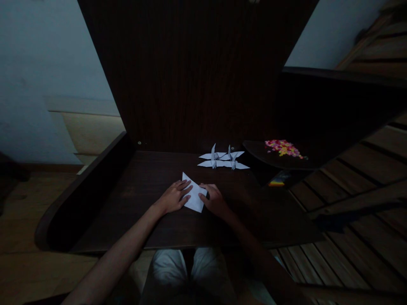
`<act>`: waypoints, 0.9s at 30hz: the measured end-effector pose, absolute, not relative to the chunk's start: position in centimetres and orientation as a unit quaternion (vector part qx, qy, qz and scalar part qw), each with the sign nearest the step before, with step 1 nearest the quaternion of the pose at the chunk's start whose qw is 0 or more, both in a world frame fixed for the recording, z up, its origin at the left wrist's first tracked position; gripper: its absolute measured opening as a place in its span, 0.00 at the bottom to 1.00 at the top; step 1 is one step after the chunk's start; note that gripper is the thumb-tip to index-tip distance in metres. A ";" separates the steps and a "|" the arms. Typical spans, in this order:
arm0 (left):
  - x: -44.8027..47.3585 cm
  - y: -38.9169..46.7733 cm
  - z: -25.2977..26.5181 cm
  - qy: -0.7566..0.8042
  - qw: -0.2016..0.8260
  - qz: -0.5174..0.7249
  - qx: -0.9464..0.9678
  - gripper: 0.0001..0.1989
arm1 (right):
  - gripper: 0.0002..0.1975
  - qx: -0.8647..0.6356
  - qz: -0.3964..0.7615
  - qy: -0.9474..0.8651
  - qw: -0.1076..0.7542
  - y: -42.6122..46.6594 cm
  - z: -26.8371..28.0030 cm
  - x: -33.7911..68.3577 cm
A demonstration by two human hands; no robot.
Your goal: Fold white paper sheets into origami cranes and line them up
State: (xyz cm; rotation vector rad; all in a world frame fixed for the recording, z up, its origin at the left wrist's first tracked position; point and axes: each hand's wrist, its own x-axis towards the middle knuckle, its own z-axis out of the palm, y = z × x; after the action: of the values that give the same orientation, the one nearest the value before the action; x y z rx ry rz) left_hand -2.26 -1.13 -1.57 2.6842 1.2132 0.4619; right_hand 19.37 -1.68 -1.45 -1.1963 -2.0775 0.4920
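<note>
A folded piece of white paper (194,198) lies at an angle on the dark desk top, one pointed corner aimed away from me. My left hand (174,197) rests on its left part, fingers spread and lying flat. At the right corner, my right hand (215,199) has its thumb on the paper and its index finger along the upper edge, the other fingers curled. Just beyond the paper, several folded white paper cranes (224,161) stand close together in two rows, with narrow points sticking up and out sideways.
A dark corner shelf (254,148) at the right bears a pile of small pink, red and yellow pieces (282,148). Beneath it is a small item with a rainbow-coloured edge (276,182). A raised side panel (85,186) bounds the desk (127,220) at left; slatted wood stands at right.
</note>
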 end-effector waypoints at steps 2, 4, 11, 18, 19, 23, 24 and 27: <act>-2.3 -1.0 -1.7 0.395 0.087 0.152 0.902 0.23 | 0.14 -0.477 0.226 -0.780 0.336 -1.0 -1.4 19.3; -2.4 -0.9 -1.7 0.392 0.089 0.153 0.903 0.23 | 0.12 -0.482 0.272 -0.759 0.342 -0.4 -1.4 19.1; -2.4 -1.2 -1.3 0.407 0.090 0.211 0.884 0.16 | 0.16 -0.498 0.488 -0.583 0.417 1.8 -2.0 18.0; -2.1 -1.2 -1.1 0.412 0.164 0.293 0.847 0.15 | 0.17 -0.465 0.518 -0.555 0.456 1.5 -2.2 17.1; -2.0 -1.3 -0.9 0.417 0.182 0.300 0.838 0.16 | 0.16 -0.457 0.509 -0.568 0.458 1.3 -2.2 16.9; -1.8 -1.4 0.1 0.439 0.241 0.317 0.806 0.18 | 0.11 -0.432 0.459 -0.647 0.429 0.0 -1.6 16.4; -1.7 -1.4 0.2 0.445 0.249 0.318 0.799 0.18 | 0.09 -0.425 0.445 -0.671 0.415 -0.3 -1.5 16.3; -1.5 -1.3 0.2 0.476 0.259 0.338 0.770 0.14 | 0.08 -0.410 0.418 -0.714 0.385 -0.8 -1.2 16.2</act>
State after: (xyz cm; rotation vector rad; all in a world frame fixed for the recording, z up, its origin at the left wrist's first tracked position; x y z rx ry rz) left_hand -1.49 -1.31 0.20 2.0856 1.2890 0.9154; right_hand 16.17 -0.80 -1.19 -1.0447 -1.8182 1.0650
